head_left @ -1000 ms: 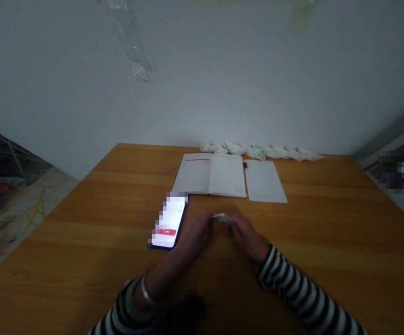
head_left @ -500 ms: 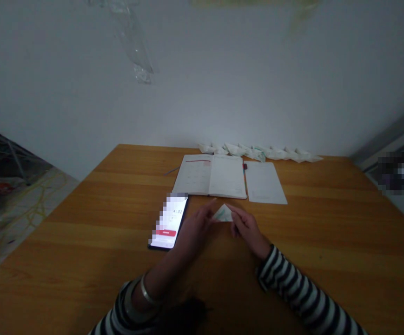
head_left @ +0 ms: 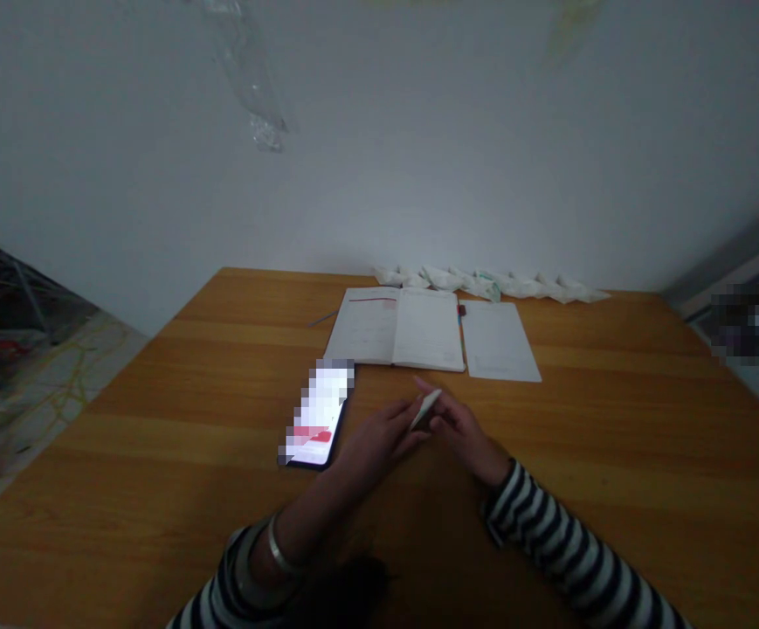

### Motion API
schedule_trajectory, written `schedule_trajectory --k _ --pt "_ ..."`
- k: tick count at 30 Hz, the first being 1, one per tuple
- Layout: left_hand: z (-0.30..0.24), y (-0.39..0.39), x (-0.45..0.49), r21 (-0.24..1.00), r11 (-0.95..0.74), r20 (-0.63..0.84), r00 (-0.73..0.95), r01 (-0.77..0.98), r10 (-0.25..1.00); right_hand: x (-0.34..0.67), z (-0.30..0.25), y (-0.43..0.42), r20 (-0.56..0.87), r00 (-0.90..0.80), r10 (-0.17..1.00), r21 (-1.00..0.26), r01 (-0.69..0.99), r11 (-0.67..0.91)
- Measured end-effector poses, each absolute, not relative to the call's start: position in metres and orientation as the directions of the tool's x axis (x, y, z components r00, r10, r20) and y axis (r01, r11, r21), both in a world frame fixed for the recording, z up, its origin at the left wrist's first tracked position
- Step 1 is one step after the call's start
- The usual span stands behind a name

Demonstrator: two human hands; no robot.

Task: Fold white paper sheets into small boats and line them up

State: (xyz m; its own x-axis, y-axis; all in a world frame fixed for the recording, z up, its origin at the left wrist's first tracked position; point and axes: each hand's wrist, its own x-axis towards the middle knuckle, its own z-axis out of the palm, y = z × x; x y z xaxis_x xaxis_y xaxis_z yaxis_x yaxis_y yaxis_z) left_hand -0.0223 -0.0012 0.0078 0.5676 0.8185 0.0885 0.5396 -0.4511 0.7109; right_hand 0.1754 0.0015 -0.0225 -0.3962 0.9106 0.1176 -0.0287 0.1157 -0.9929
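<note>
Both my hands meet over the middle of a wooden table [head_left: 615,454], holding a small folded white paper [head_left: 426,407] between them. My left hand [head_left: 372,441] pinches the paper's lower end with its fingers curled. My right hand [head_left: 461,428] grips the paper from the right, one finger stretched up past it. The paper stands on edge, tilted, just off the tabletop. Both sleeves are striped black and white, and a silver bangle sits on my left wrist.
A lit phone [head_left: 317,415] lies just left of my left hand. Behind the hands lie an open notebook [head_left: 397,328] and a loose white sheet [head_left: 498,341]. A row of several folded paper pieces [head_left: 490,283] lines the table's far edge against the wall.
The folded paper lay flat and low between my hands a second ago, was opened out as a small triangle, and now stands on edge, pinched between both hands.
</note>
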Motion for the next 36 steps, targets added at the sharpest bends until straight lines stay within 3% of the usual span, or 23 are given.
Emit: schedule_trajectory --k 11,16,22,30,36 --pt "0.011 -0.004 -0.017 0.832 -0.359 0.057 0.579 0.422 0.813 0.174 -0.022 0.001 0.084 -0.354 0.931 -0.987 0.099 0.127" --pt "0.015 -0.004 -0.014 0.899 -0.28 0.048 0.561 0.336 0.827 0.173 -0.015 0.001 0.135 -0.354 0.926 -0.967 0.158 0.201" --pt "0.011 -0.004 -0.011 0.92 -0.216 0.018 0.513 0.328 0.858 0.169 -0.018 0.0 0.163 -0.271 0.949 -0.927 0.286 0.241" --pt "0.001 0.0 -0.012 0.933 -0.212 0.036 0.51 0.291 0.86 0.171 -0.025 0.001 0.178 -0.285 0.942 -0.923 0.282 0.26" --pt "0.003 -0.002 -0.008 0.938 -0.193 0.036 0.472 0.29 0.881 0.167 -0.026 0.001 0.215 -0.274 0.938 -0.868 0.387 0.312"
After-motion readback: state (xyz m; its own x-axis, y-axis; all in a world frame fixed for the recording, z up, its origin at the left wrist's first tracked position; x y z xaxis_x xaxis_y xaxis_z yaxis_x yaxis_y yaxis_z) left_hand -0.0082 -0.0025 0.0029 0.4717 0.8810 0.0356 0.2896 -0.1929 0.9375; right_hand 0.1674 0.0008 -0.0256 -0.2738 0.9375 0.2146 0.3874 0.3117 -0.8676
